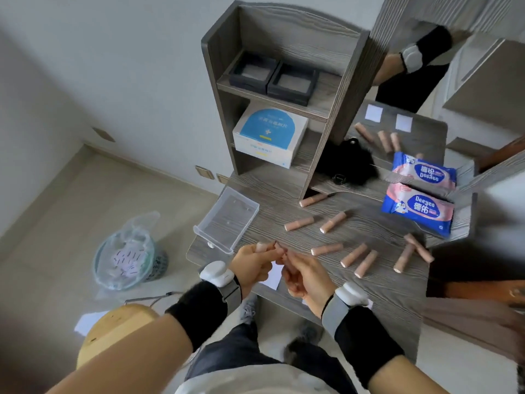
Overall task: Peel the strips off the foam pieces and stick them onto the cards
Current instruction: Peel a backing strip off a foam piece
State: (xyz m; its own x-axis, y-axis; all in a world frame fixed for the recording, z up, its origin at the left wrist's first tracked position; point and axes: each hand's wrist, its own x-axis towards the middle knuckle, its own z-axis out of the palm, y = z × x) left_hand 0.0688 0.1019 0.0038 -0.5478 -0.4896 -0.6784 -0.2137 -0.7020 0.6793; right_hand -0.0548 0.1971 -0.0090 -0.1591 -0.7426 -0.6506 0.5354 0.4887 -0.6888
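Left hand (pixel 252 263) pinches a foam piece (pixel 260 247) steady above the white card (pixel 273 277) while right hand (pixel 305 275) grips its strip (pixel 279 246) to peel

Nine foam sticks (pixel 326 249) lie loose on the bench (pixel 369 280); more show in the mirror (pixel 403 137), which doubles things. Two blue wipe packs (pixel 416 212) appear, one probably a reflection. Two black trays (pixel 252 72) sit on the top shelf (pixel 312 105), one white box (pixel 270 136) below. One clear bin (pixel 227 220), one card (pixel 274 277), one basket (pixel 127 260).
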